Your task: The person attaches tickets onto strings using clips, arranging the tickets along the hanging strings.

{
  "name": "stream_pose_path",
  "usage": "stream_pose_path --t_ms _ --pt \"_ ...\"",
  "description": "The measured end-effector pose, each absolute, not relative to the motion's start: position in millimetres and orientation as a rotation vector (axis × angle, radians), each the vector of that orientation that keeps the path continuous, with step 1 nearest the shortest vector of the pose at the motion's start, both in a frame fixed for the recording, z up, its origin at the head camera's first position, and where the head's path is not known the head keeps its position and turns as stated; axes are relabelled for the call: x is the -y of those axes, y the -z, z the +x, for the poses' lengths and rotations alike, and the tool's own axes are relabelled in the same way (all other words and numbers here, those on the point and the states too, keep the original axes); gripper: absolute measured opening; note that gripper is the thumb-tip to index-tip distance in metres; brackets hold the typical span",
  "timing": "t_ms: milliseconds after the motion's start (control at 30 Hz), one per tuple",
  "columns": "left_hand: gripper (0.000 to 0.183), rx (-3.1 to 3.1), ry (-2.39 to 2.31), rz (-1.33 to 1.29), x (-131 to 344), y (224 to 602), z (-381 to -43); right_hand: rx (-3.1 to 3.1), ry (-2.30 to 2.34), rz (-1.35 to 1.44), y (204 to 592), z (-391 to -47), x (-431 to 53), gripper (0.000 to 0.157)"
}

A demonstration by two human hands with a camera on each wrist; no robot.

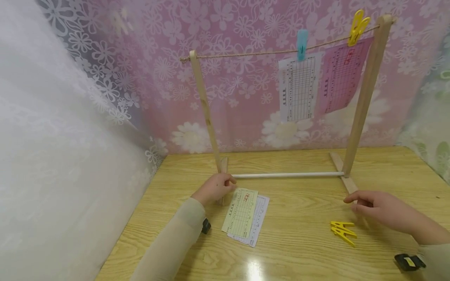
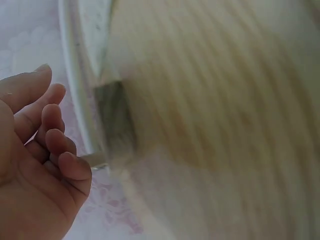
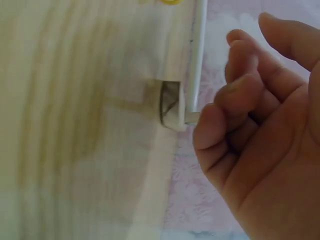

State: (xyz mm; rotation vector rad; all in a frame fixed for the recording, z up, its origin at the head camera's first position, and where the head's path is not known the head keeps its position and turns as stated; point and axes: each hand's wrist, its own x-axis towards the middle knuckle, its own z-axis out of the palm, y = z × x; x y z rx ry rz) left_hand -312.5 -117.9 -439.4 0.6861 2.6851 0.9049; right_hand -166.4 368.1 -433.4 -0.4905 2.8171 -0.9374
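Beside the left foot of a wooden rack (image 1: 207, 113), my left hand (image 1: 215, 188) hovers with loosely curled fingers and holds nothing. Close to its fingertips lies a yellow printed slip (image 1: 240, 212), partly covering a white printed slip (image 1: 260, 218) on the table. My right hand (image 1: 381, 208) is held over the rack's right foot, its fingers loosely bent and the palm bare in the right wrist view. Just below that hand lie yellow clothespins (image 1: 343, 232). On the rack's cord (image 1: 242, 54), a blue clothespin (image 1: 301, 45) holds a white slip (image 1: 300, 89) and a yellow clothespin (image 1: 356, 29) holds a pink slip (image 1: 342, 78).
A white rod (image 1: 288, 175) joins the rack's two feet low over the wooden table (image 1: 299, 257). Behind stands a pink flowered curtain (image 1: 239, 117), with a pale sheer curtain (image 1: 70, 156) along the left side.
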Motion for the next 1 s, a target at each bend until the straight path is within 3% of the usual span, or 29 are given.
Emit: stream_pose_path --t_ms 367,667,1000 --pt "0.028 -2.663 -0.742 0.714 117.2 449.0 -324.9 -2.662 0.911 -0.527 450.4 -168.7 -382.7 0.033" --pt "0.031 -2.666 -0.573 0.694 109.6 450.0 -327.4 -2.652 0.901 -0.616 457.0 -168.9 -383.7 0.026" --pt "0.017 -2.647 -0.529 0.733 105.8 450.0 -330.0 -2.57 0.97 -0.58 460.4 -168.0 -379.8 0.03"
